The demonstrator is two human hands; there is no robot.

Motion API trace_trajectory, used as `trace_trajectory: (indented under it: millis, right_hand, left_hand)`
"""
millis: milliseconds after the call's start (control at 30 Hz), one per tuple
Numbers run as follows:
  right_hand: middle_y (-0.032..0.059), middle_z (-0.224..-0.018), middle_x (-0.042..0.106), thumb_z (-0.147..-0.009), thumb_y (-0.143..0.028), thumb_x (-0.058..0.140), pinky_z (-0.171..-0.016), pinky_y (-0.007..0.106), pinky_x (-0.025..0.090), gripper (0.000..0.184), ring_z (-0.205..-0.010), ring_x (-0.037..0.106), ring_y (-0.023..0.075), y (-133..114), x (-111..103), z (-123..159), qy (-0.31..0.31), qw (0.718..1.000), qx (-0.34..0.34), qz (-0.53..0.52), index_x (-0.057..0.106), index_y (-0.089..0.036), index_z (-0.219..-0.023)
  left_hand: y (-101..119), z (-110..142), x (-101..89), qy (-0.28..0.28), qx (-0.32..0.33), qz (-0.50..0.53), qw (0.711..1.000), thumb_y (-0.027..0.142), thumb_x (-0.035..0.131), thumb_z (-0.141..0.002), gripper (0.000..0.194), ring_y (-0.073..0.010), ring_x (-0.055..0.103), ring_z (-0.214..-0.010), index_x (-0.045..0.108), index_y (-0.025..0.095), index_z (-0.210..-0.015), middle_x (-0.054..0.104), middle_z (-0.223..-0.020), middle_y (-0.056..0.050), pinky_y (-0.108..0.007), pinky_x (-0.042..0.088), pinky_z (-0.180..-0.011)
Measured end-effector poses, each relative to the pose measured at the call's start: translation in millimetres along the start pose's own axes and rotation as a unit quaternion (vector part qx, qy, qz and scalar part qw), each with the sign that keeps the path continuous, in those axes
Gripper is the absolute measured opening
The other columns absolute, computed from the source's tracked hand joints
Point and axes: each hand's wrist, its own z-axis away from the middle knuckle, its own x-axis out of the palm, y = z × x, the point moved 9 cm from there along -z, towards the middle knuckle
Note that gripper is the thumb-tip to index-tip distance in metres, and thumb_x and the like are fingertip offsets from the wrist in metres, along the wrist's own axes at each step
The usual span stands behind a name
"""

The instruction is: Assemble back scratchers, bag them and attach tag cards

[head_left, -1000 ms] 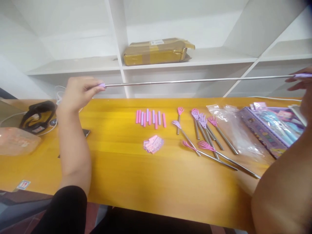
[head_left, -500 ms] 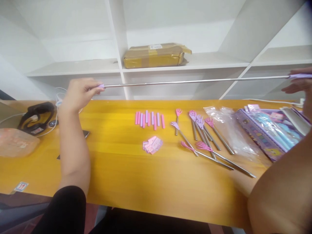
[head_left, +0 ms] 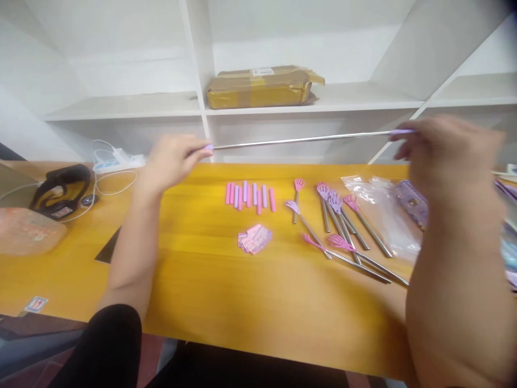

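Observation:
A telescopic back scratcher (head_left: 302,139) spans the air above the table's back edge, its thin silver rod nearly level. My left hand (head_left: 172,161) pinches its lilac left end; whatever lies inside the fist is hidden. At the other end, my right hand (head_left: 452,145), somewhat blurred, is closed on the lilac piece there. Below lie more back scratchers (head_left: 351,221) with pink and lilac claw heads and silver shafts, several of them overlapping. Pink and lilac tubes (head_left: 250,195) form a row left of these. Small pink printed cards (head_left: 255,238) sit in a fanned pile.
Clear plastic bags (head_left: 383,215) and a purple box (head_left: 410,202), partly behind my right arm, are on the right. A taped carton (head_left: 260,89) rests on the white shelf. To the left are a black strap-like device (head_left: 64,188), a power strip (head_left: 121,161) and cables.
My hands have come closer together, the right one moving far inward and the left slightly right. The rod between them has shortened. Things on the table have stayed put.

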Motion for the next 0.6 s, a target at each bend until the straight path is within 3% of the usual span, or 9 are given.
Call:
trace_trajectory:
  millis: [100, 200, 367, 467, 600]
  right_hand:
    - [0.0076, -0.101, 0.079, -0.096, -0.007, 0.049, -0.077, 0.025, 0.051, 0.037, -0.092, 0.073, 0.0163, -100, 6, 4, -0.009, 0.986, -0.116, -0.120, 0.076, -0.020, -0.116]
    - [0.0074, -0.108, 0.077, -0.095, -0.004, 0.047, -0.072, 0.026, 0.046, 0.041, -0.092, 0.070, 0.0177, -158, -5, 17, -0.010, 0.978, -0.146, -0.147, 0.072, -0.021, -0.122]
    - [0.0094, -0.113, 0.075, -0.097, -0.005, 0.047, -0.067, 0.030, 0.035, 0.040, -0.086, 0.065, 0.0202, -178, -23, 24, -0.075, 0.982, -0.142, -0.100, 0.066, -0.021, -0.129]
    - [0.0091, -0.112, 0.074, -0.096, -0.005, 0.047, -0.065, 0.030, 0.031, 0.040, -0.079, 0.060, 0.0187, -179, -21, 24, -0.116, 0.976, -0.156, -0.100, 0.065, -0.020, -0.128]
    - [0.0062, -0.109, 0.074, -0.099, -0.007, 0.047, -0.062, 0.029, 0.025, 0.036, -0.068, 0.050, 0.0146, -179, -14, 24, -0.119, 0.973, -0.177, -0.084, 0.067, -0.020, -0.126]
  left_hand:
    - [54, -4, 31.2, -0.011, 0.024, -0.043, 0.999, 0.046, 0.049, -0.115, 0.040, -0.0226, 0.071, -0.086, 0.083, 0.025, -0.114, 0.083, -0.100, -0.006, -0.034, 0.042, -0.068]
    - [85, -1, 38.4, 0.009, 0.042, -0.045, 0.998, 0.042, 0.048, -0.116, 0.037, -0.0206, 0.070, -0.083, 0.081, 0.025, -0.114, 0.081, -0.097, -0.006, -0.032, 0.039, -0.066]
    - [86, 4, 22.8, 0.008, 0.058, -0.051, 0.997, 0.044, 0.049, -0.117, 0.035, -0.0195, 0.068, -0.080, 0.079, 0.027, -0.115, 0.079, -0.094, -0.005, -0.032, 0.037, -0.064]
    - [84, 5, 19.5, -0.002, 0.072, -0.074, 0.995, 0.045, 0.048, -0.117, 0.035, -0.0188, 0.066, -0.076, 0.078, 0.027, -0.114, 0.077, -0.092, -0.005, -0.032, 0.032, -0.060]
    - [86, 6, 20.8, -0.005, 0.090, -0.092, 0.992, 0.046, 0.048, -0.117, 0.037, -0.0180, 0.060, -0.069, 0.076, 0.026, -0.106, 0.072, -0.083, -0.004, -0.032, 0.025, -0.057]
